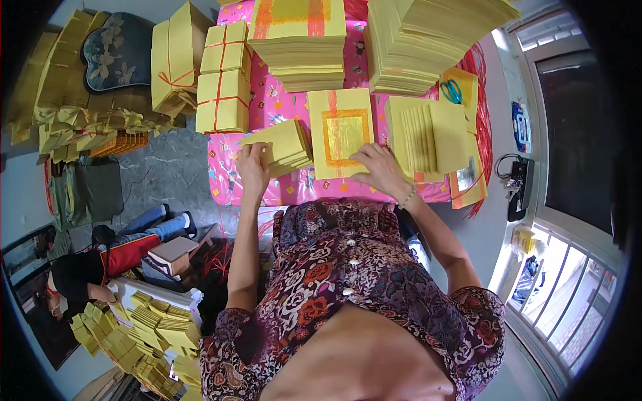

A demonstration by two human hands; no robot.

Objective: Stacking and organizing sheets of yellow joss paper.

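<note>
My left hand [253, 168] is closed on the left end of a small stack of folded yellow paper [284, 146], which lies slanted on the table. To its right is a flat yellow paper sheet [321, 113] with an orange-bordered gold square and red bands. My right hand [382, 168] rests over this sheet's lower right corner, thumb and fingers apart. Just beyond that hand, a fanned row of folded yellow papers [418, 137] lies on the table. Whether the right fingertips lift any paper is too small to tell.
The pink patterned tablecloth [224, 167] carries tall yellow paper stacks [304, 60], bundles tied with red string [223, 100], teal scissors [451, 91] and red strings [480, 134]. At left, a person [87, 274] sits by a white box of folded yellow papers [157, 321]. A barred window [558, 294] is at right.
</note>
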